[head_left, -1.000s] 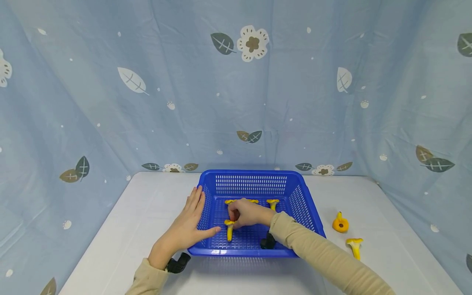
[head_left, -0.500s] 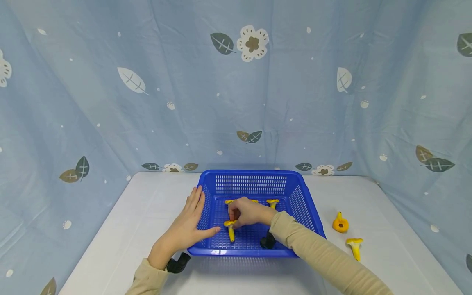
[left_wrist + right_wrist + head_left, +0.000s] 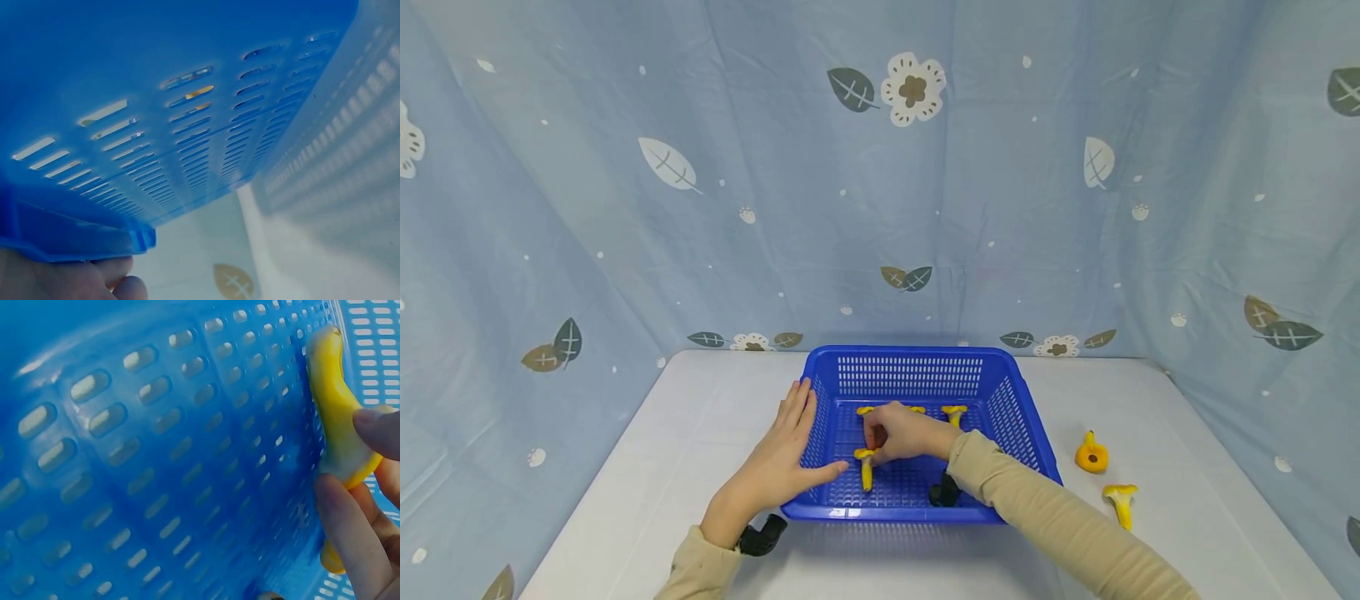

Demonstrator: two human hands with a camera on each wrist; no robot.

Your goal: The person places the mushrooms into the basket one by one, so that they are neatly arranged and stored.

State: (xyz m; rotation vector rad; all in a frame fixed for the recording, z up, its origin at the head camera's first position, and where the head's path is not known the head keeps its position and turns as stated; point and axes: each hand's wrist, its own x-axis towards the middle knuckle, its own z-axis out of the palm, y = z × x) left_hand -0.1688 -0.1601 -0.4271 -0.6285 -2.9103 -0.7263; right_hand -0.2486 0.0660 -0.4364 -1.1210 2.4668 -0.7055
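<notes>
A blue plastic basket (image 3: 910, 351) with slotted walls stands on the white table. My left hand (image 3: 780, 454) lies on its left rim with fingers straight and thumb held out over the inside; part of that hand (image 3: 75, 278) shows at the rim in the left wrist view. Inside the basket, my right hand (image 3: 910, 433) pinches a yellow chanterelle mushroom (image 3: 867, 473) by its cap. The right wrist view shows this mushroom (image 3: 334, 394) with its stem pointing away from the thumb and fingertips. Behind the right hand lie more yellow mushrooms, partly hidden, and another mushroom (image 3: 955, 414) farther right.
Two more mushrooms lie on the table right of the basket: one mushroom (image 3: 1092, 454) with its round cap facing me, the other mushroom (image 3: 1122, 504) on its side. A patterned blue curtain (image 3: 880, 208) hangs behind the table. Black wrist cameras sit under both wrists.
The pinched mushroom's stem swung slightly right, then came back left to point straight toward me. The left hand stays on the rim.
</notes>
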